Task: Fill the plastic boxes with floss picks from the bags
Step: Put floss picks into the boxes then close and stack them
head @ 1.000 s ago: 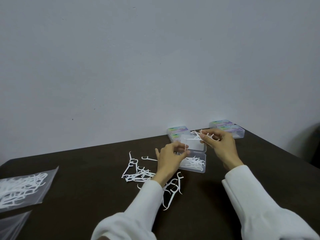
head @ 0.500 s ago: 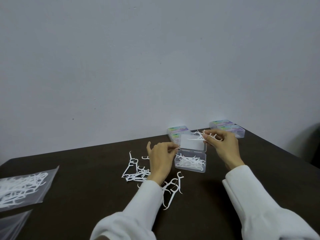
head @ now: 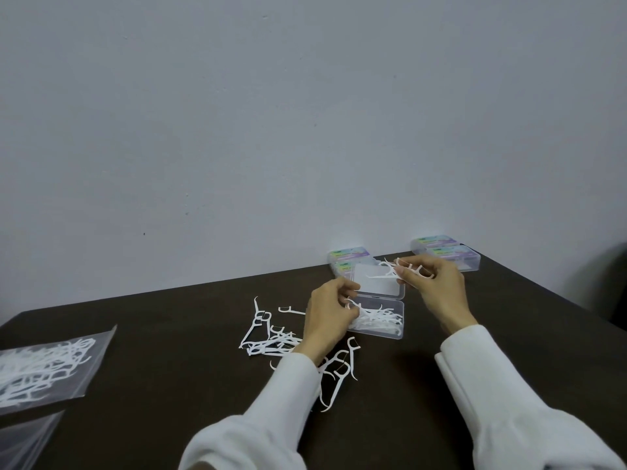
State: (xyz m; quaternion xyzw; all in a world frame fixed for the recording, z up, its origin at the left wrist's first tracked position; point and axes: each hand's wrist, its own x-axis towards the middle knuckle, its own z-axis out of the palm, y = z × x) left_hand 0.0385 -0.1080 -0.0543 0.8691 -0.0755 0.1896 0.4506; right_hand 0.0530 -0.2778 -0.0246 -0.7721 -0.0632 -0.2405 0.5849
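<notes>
Dark brown tabletop (head: 169,334) runs back to a plain pale wall (head: 271,113), and both my arms reach over it in white sleeves. Two pairs of closed clear boxes (head: 346,257) (head: 451,254) stand at the far edge against the wall; their lids carry coloured labels, but the writing is too small for me to read. The open plastic box (head: 386,329) lies just before them, its lid (head: 376,283) tipped back, a tangle of floss picks inside. My left hand (head: 327,317) is at the box's left rim, fingers curled and pinching a pick there. My right hand (head: 432,286) hovers above the lid, pinching a small bunch of picks (head: 390,269). Loose floss picks (head: 268,337) are strewn beside and under my left wrist. Far left lies a clear bag (head: 44,368) holding more picks, another bag (head: 23,439) in front of it.
</notes>
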